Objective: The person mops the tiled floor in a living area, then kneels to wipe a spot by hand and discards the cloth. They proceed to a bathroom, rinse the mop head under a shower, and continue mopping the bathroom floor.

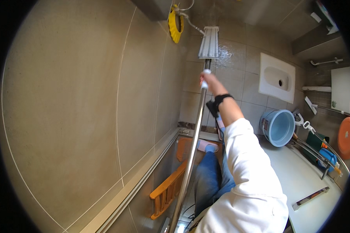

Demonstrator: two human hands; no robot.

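Observation:
My right hand [209, 80] is closed around the white plastic grip of a long metal-handled mop [195, 131]. The mop's white striped head [209, 42] is above my hand in the picture, over the grey tiled floor, beside a wet, shiny patch [225, 54]. The pole runs down past my legs to the picture's lower edge. A black strap with a small black device is around my right wrist. My left hand is out of view.
A squat toilet [277, 78] is set in the floor at right, near a blue bucket [281, 128]. A yellow scalloped ring [175, 24] and shower hose hang by the left wall. A wooden chair [167, 189] stands lower left. My slippered feet are by the door sill [202, 135].

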